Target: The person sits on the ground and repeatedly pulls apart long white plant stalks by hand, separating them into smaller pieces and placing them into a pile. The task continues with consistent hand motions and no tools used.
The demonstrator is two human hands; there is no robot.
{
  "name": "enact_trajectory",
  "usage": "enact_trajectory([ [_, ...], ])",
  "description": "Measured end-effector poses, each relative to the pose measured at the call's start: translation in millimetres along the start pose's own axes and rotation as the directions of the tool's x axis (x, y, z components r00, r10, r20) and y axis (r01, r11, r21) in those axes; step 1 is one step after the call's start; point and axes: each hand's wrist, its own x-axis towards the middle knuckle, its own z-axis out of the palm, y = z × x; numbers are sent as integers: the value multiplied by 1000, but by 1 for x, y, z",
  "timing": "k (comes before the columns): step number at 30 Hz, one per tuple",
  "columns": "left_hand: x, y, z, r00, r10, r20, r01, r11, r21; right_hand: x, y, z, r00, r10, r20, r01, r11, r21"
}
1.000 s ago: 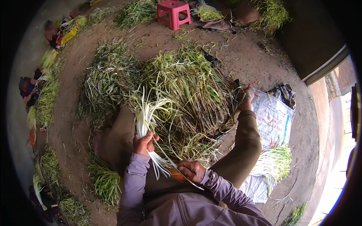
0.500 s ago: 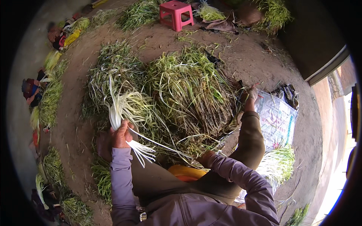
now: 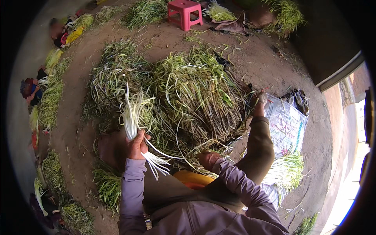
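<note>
My left hand [image 3: 136,145] is closed around a bunch of long white stalks [image 3: 132,117], scallion-like, with pale yellow-green tips fanning upward and white ends below the fist. One long white stalk strays from the bunch toward my right hand [image 3: 209,159]. That hand is curled at the near edge of a big heap of unsorted greens [image 3: 196,98] with brown, dirty stems. Its fingertips are hidden, so what it pinches cannot be made out. A second heap of stripped, tangled leaves [image 3: 117,74] lies to the left, just beyond the bunch.
An orange-yellow seat [image 3: 194,179] shows between my legs. On the right, cleaned white stalks [image 3: 288,168] lie by a printed plastic sack [image 3: 284,121]. A pink stool [image 3: 185,15] stands at the far side. Other people [image 3: 31,89] sit along the left wall among greens.
My left hand has shifted right and slightly nearer with its bunch. My right hand has moved a little left and up, and the stray stalk now spans a shorter gap.
</note>
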Motion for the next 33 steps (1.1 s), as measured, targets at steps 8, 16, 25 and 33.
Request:
enact_trajectory([
  [8,-16,-30,39,991,-124,40,122,992,42,9,-65,-13,880,-101,-464,311,861,403],
  [16,-17,-37,34,985,-168,-37,168,986,8,-11,-52,-30,921,306,-240,254,-6,967],
  [25,-46,-78,57,955,-294,42,275,929,248,3,-91,-14,835,61,-546,263,829,494],
  [33,-45,-72,52,956,-284,76,266,946,186,-12,-89,-36,830,95,-549,340,694,634],
])
